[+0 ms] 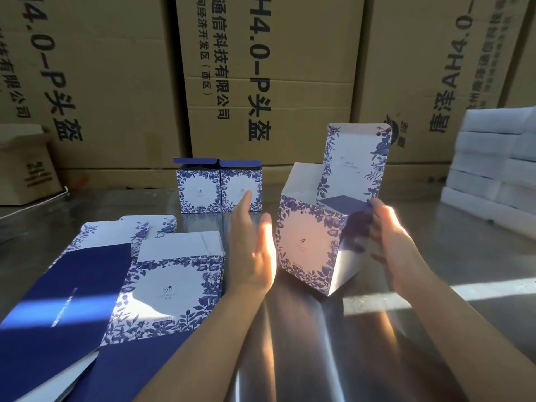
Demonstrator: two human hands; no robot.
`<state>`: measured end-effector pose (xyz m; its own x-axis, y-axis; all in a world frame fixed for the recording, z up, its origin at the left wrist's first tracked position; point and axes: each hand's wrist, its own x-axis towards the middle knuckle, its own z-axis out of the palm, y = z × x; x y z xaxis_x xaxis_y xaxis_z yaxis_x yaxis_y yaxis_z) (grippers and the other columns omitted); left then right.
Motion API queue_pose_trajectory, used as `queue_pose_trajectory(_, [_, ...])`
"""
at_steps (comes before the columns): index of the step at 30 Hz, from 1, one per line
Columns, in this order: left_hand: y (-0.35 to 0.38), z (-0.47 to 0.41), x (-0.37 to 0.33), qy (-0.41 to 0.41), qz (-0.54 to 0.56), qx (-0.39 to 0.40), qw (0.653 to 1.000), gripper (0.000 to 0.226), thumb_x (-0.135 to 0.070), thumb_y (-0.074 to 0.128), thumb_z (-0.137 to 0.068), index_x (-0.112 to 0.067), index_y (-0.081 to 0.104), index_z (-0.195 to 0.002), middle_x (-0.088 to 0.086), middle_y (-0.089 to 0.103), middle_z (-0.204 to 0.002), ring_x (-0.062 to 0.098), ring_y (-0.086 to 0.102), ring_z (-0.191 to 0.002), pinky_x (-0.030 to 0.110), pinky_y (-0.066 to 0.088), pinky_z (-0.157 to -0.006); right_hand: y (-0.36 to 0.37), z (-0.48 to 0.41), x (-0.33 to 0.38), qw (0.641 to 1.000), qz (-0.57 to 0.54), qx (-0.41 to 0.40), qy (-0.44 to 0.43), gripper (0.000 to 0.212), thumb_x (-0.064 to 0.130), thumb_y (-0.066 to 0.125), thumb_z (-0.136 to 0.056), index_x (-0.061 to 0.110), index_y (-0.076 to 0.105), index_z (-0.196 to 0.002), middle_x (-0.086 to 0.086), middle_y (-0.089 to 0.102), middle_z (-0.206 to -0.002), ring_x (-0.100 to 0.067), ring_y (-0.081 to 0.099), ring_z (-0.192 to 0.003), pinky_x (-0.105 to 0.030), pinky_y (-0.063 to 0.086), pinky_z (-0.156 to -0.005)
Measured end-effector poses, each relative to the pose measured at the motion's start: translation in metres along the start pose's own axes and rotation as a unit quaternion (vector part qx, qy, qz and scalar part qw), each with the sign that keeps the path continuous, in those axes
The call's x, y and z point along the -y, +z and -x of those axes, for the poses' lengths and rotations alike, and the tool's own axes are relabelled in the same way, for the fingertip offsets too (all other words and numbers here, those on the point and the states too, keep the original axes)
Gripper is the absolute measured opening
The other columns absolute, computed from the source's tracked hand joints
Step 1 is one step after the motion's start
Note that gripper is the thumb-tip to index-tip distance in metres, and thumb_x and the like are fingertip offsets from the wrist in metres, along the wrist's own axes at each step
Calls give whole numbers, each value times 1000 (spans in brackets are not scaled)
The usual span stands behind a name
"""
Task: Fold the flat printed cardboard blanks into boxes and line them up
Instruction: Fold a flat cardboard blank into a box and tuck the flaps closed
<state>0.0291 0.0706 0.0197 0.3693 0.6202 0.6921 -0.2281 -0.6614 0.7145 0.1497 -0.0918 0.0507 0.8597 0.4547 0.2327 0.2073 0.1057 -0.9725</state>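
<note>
A blue-and-white floral box (pixel 307 242) stands tilted on the metal table (pixel 304 343), its lid flap (pixel 358 161) upright and its top open. My right hand (pixel 391 242) presses a dark blue side flap (pixel 345 206) inward at the box's right edge, fingers bent over it. Just left of the box, my left hand (pixel 252 245) is held flat with straight fingers, close to its left face. Two folded boxes (pixel 219 187) stand side by side at the back. Flat blanks (pixel 162 288) lie in a loose pile at the left.
Large brown shipping cartons (pixel 261 68) wall off the back of the table. A stack of white foam blocks (pixel 493 163) sits at the right. A small brown carton (pixel 23 163) stands at the far left. Sunlight stripes the table.
</note>
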Motion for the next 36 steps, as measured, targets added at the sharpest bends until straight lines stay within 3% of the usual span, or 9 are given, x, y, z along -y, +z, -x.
queue_pose_trajectory(2, [-1,1,-2,-84,32,55,994,72,-71,20,-82,-36,20,-146,-18,31,-146,-30,31,-104,24,23,-101,1,0,2,999,-46,19,-1,29,66,46,-76,47,68,-73,19,70,-83,3,65,-71,-34,43,-81])
queue_pose_trajectory(7, [1,2,-6,-135,32,74,988,70,-71,17,-78,-40,28,-140,-20,47,-122,5,49,-109,26,30,-93,8,2,-1,993,-60,95,-40,43,51,43,-92,23,69,-72,8,68,-69,2,62,-65,-31,47,-77])
queue_pose_trajectory(9, [-1,2,-8,-127,17,59,990,64,-69,18,-80,-42,32,-135,-32,48,-103,-5,52,-96,24,34,-85,9,3,-5,985,-57,147,-75,38,52,52,-86,19,68,-96,-2,71,-88,1,66,-84,-30,53,-83])
queue_pose_trajectory(13, [-6,2,-12,-99,-4,13,995,37,-60,25,-86,-48,39,-119,-31,52,-89,-28,47,-76,14,34,-64,12,9,-9,982,38,177,-61,95,72,74,-53,49,33,-135,25,56,-126,11,55,-110,-8,45,-87])
queue_pose_trajectory(16, [-8,3,-14,-40,7,-5,999,28,-36,34,-93,-44,48,-116,-9,61,-112,0,61,-90,26,49,-76,12,6,-13,985,70,112,-107,74,46,76,-72,42,35,-134,31,63,-97,20,59,-80,2,41,-61])
queue_pose_trajectory(21, [-6,11,-20,121,-35,32,991,48,2,35,-81,-21,60,-115,-13,57,-115,28,66,-81,42,55,-75,5,-3,-17,990,40,45,-127,35,23,63,-90,37,53,-121,16,70,-88,5,65,-81,-9,48,-62])
queue_pose_trajectory(29, [-2,12,-26,167,-100,51,979,45,1,40,-75,-17,67,-106,-11,61,-117,-1,54,-101,25,51,-71,9,-5,-19,992,35,-33,-120,41,22,63,-90,28,50,-129,14,63,-106,16,60,-78,0,41,-60])
queue_pose_trajectory(34, [-3,10,-25,176,-111,53,977,34,-5,48,-83,-17,67,-108,-14,63,-116,-3,54,-104,15,48,-76,13,8,-13,946,199,-134,-216,41,29,61,-89,24,51,-129,2,48,-125,-11,46,-115,-28,36,-100])
queue_pose_trajectory(36, [-3,9,-24,196,-113,41,973,24,-8,55,-86,-14,68,-105,-10,66,-112,-2,57,-96,11,48,-72,16,17,-5,901,245,-149,-325,37,33,55,-85,17,60,-118,1,53,-120,-5,40,-114,-23,29,-102])
